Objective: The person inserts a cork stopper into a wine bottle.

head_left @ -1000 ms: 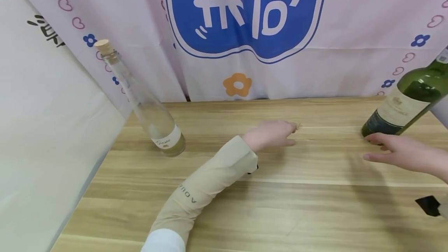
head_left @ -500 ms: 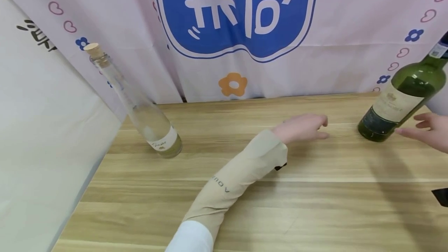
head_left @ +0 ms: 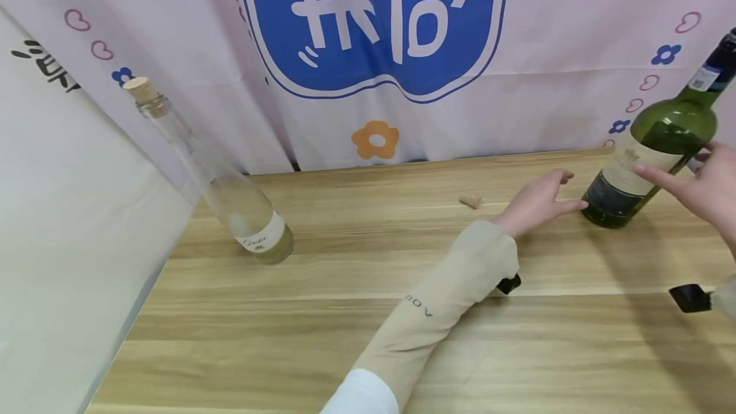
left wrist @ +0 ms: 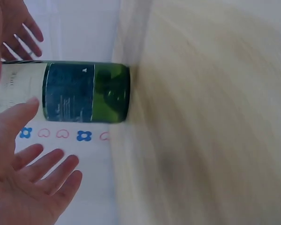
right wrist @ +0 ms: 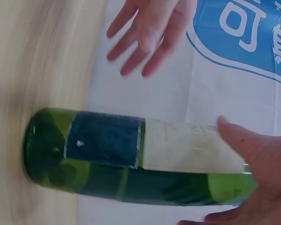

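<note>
The left hand point(head_left: 535, 205) has reached farther right, the right hand point(head_left: 712, 191) higher along the tall green glass wine bottle point(head_left: 661, 135)

The bottle stands on the pale wood-grain table point(head_left: 276, 344) between the hands. The left hand's fingers are spread, grasping nothing, its thumb near the bottle's base. The right hand's thumb lies before the bottle, fingers unclenched behind it; contact cannot be told. Left of the left hand lies a small tan cork-like piece point(head_left: 470, 200); farther left, a corked clear glass bottle point(head_left: 236, 193).
</note>
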Demonstrator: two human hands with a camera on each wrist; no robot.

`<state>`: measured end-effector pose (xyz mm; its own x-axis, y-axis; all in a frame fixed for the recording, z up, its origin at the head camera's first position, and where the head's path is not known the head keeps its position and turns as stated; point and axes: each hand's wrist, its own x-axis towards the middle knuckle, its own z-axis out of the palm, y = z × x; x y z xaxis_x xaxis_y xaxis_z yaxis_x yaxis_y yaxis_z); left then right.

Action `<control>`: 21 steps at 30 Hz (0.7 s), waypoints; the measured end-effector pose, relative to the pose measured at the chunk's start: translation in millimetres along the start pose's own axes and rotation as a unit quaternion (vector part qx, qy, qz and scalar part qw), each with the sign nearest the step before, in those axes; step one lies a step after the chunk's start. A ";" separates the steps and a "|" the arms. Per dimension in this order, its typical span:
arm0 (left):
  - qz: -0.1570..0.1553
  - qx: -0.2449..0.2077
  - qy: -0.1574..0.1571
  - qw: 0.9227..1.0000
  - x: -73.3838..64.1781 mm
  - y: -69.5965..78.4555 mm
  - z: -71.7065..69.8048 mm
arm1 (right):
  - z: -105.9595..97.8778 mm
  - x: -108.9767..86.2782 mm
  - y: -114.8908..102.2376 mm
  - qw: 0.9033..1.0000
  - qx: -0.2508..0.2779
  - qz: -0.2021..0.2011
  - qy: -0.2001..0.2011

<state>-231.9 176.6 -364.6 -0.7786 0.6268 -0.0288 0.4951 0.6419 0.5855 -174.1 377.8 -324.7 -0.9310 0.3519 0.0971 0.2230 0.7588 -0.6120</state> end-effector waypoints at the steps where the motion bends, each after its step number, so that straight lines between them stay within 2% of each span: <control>1: 0.000 -0.017 0.005 1.000 2.7 -0.1 3.2 | -2.1 -6.7 -15.1 1.000 0.019 -0.005 0.005; 4: 0.013 -0.054 -0.001 0.998 9.6 -0.6 10.0 | -0.9 -12.4 -36.4 0.998 0.055 -0.009 0.025; 8: 0.047 -0.067 -0.029 0.996 13.9 1.8 16.9 | 4.4 -9.3 -37.5 0.995 0.082 0.028 0.044; 12: 0.067 -0.056 -0.049 0.995 13.5 9.4 23.9 | 8.3 -11.3 -37.8 0.990 0.099 0.060 0.081; 16: 0.054 -0.068 -0.053 0.995 9.9 15.0 26.3 | 11.2 -13.3 -37.0 0.986 0.108 0.059 0.111; 21: 0.028 -0.116 -0.034 0.992 4.1 18.2 24.0 | 11.7 -20.4 -39.7 0.986 0.118 0.053 0.102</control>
<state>-216.8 201.5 -373.5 -0.7212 0.6915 -0.0402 0.4283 0.4908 0.7587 -167.3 334.1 -311.6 -0.8230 0.5439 0.1639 0.2203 0.5716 -0.7904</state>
